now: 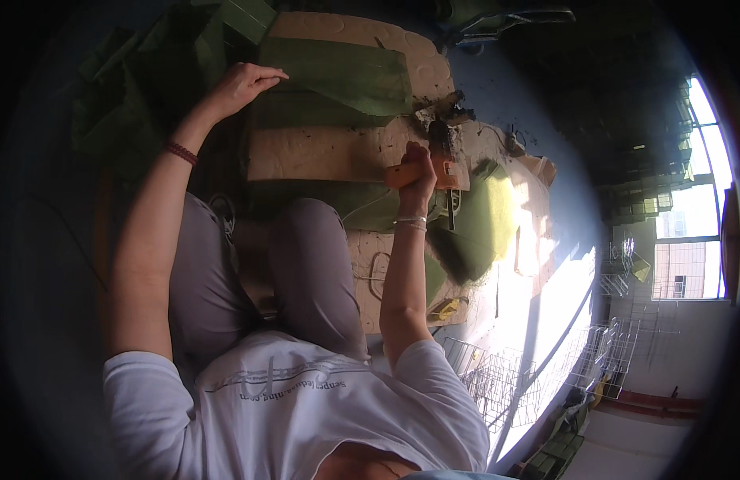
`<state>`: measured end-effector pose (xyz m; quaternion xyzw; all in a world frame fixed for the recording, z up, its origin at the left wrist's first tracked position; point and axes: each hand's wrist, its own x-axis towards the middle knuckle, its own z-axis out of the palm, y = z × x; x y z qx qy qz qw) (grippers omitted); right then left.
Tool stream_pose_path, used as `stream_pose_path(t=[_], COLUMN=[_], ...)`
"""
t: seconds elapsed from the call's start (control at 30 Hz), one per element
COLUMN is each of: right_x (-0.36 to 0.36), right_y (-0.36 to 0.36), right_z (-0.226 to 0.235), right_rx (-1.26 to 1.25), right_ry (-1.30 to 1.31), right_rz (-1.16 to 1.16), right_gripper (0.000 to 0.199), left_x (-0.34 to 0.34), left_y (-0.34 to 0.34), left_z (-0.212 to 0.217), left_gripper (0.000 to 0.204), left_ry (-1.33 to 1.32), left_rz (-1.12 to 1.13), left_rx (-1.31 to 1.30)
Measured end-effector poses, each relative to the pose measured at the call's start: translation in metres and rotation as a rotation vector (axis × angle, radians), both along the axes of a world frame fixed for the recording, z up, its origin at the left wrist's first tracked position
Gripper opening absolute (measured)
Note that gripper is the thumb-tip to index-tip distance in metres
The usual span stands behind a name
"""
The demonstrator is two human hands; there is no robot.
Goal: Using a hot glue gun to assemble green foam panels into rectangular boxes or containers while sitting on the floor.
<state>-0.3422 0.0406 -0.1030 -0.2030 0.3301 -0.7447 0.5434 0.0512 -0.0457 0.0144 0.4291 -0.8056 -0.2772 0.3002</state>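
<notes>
My left hand [240, 86] reaches out to the left end of a flat green fabric piece [338, 72]. Its fingers are pressed together at the fabric's edge in what looks like a pinch. Closed around the orange handle of an orange and black pistol-shaped power tool [446, 172] is my right hand [419, 172]. The tool's dark end points away from me, just beyond the fabric's right end. More green fabric [322, 194] lies across the board near my knees. Another green piece [478, 228] rests to the right of the tool, partly in sunlight.
A tan patterned board [330, 152] supports the work. Dark scraps [450, 104] lie by its right edge. Green fabric bags [170, 72] are heaped at the far left. Wire racks [498, 384] stand at the lower right, near a bright window [690, 216].
</notes>
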Motion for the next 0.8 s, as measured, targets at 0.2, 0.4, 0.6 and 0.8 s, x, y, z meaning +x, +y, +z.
stream_pose_path(t=[0.2,0.4,0.6,0.8], right_x=[-0.049,-0.045,-0.055,-0.039], right_y=[-0.042,-0.057,-0.076,-0.107], right_z=[-0.013,-0.023,-0.029,-0.020], right_rx=[-0.071,-0.102,-0.081,0.117], right_ry=[-0.132,-0.050,-0.027,-0.118], right_rz=[0.091,-0.006,-0.106,-0.229], right_gripper=[0.023,0.031,0.037,0.056], left_x=[-0.002,0.005,0.000,-0.001], left_y=[0.003,0.004,0.005,0.004], left_z=[-0.005,-0.008,-0.005,-0.006], left_gripper=[0.022,0.026,0.025,0.025], left_ry=[0.110,0.006,0.018,0.020], left_rz=[-0.113,-0.141,-0.132,-0.135], left_rx=[-0.097,-0.139,-0.115,-0.115])
